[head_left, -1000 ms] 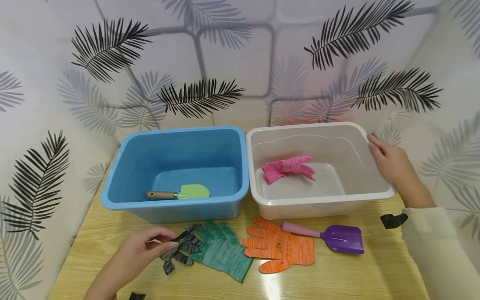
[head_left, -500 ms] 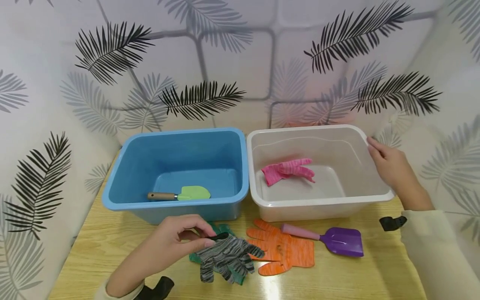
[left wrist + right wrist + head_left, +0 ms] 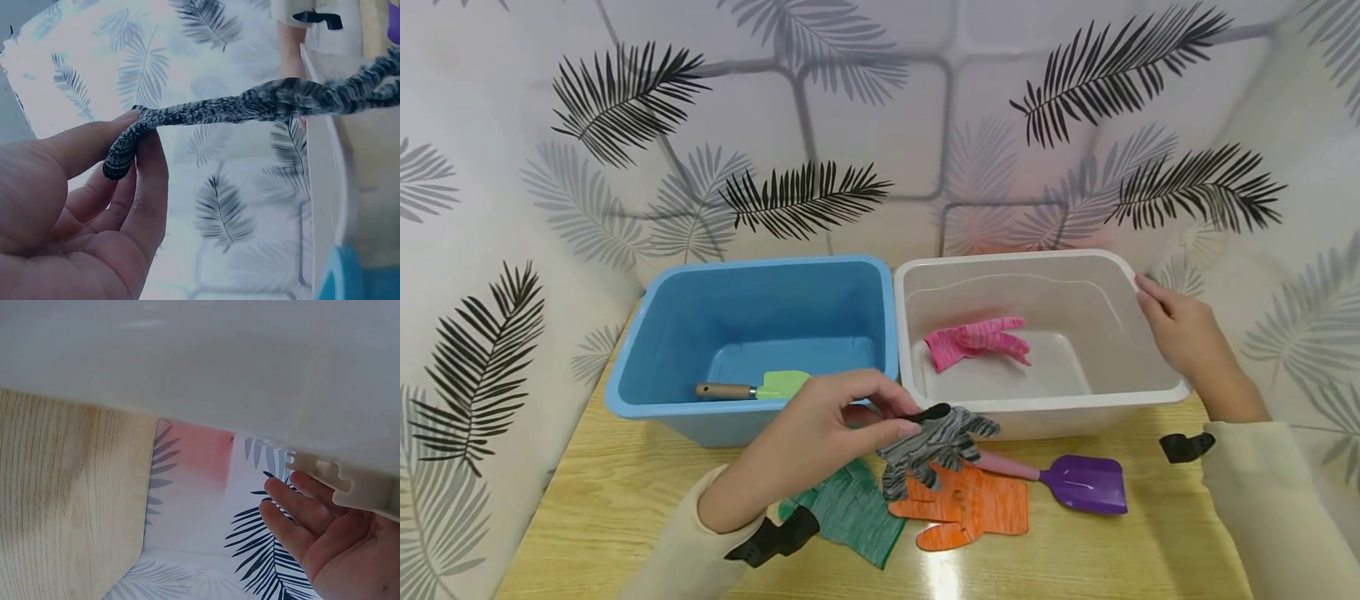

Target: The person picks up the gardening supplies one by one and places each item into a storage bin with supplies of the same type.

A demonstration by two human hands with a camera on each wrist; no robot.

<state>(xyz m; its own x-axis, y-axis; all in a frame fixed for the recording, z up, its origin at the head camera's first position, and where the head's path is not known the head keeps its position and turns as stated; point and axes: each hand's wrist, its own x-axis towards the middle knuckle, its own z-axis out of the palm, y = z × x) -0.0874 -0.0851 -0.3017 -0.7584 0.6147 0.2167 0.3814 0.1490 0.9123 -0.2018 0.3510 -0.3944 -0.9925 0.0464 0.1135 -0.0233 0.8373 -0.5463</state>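
In the head view my left hand (image 3: pixel 829 423) pinches a grey and black knit glove (image 3: pixel 928 450) by its cuff, between thumb and fingertips. The glove hangs over the front rim of the white basin (image 3: pixel 1045 404) and part of an orange glove (image 3: pixel 992 504). From the left wrist view, the cuff (image 3: pixel 122 150) folds down between thumb and fingers. My right hand (image 3: pixel 1183 337) holds the white basin's right rim; its fingers (image 3: pixel 297 509) lie under that rim in the right wrist view, the thumb hidden there. A pink glove (image 3: pixel 973 340) lies inside the white basin.
A blue basin (image 3: pixel 752 410) stands left of the white one, holding a green trowel (image 3: pixel 778 384) with a wooden handle. On the wooden table (image 3: pixel 595 517) lie a green glove (image 3: pixel 853 517) and a purple shovel (image 3: pixel 1084 483). Leaf-patterned cloth (image 3: pixel 880 125) rises behind.
My left hand has lifted the grey and black glove from the table and carried it rightward and up, past the green glove toward the white basin. The right hand stays at the rim.
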